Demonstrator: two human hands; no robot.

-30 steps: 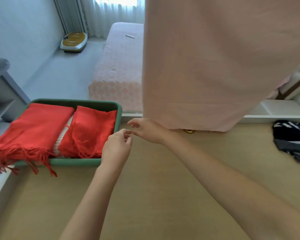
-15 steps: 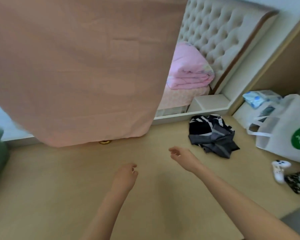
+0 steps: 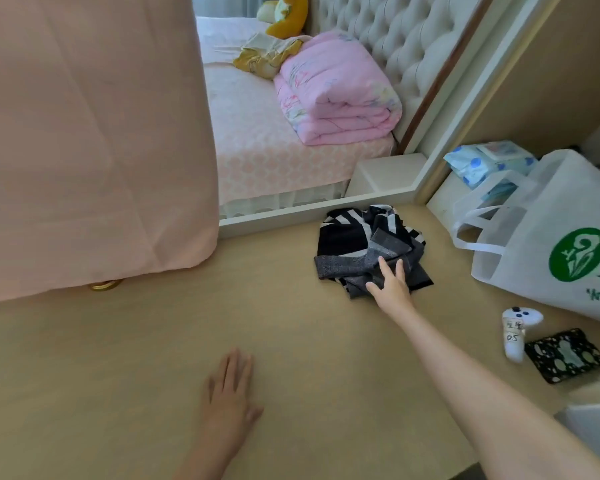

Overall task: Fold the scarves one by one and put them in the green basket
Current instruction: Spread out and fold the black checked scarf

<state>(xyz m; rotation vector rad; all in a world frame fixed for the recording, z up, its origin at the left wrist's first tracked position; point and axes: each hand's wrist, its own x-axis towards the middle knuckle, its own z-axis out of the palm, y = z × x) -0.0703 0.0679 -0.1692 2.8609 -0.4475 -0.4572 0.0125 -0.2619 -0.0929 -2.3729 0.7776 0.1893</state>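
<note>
1. The right hand (image 3: 392, 287) was stretched far forward with its fingers spread wide, laid on the near edge of the black-and-white scarf (image 3: 368, 249). It touched the cloth, but nothing was pinched or lifted yet — a reach made, it seems, to gather the next piece.

2. The scarf lay crumpled in a loose heap on the tan surface (image 3: 118, 375), well ahead of the left hand and under the right hand's fingertips. It would have to be drawn toward the person before it could be spread and folded.

3. The left hand (image 3: 231, 393) rested flat, palm down, fingers open and holding nothing, close to the person's body. Probably it served as a prop while the other arm leaned out.

4. The stretch of surface between the two hands was bare, which likely made it the place for folding.

5. The green basket was not in view, so its place relative to the hands could not be told.

6. To the right of the right hand stood a white bag (image 3: 548, 244); nearer the person on that side lay a white controller (image 3: 516, 332) and a dark patterned pouch (image 3: 565, 355) — all apart from the scarf and clear of the reach.

7. A pink cloth (image 3: 90, 140) hung left of and beyond the left hand, hiding that side.
</note>
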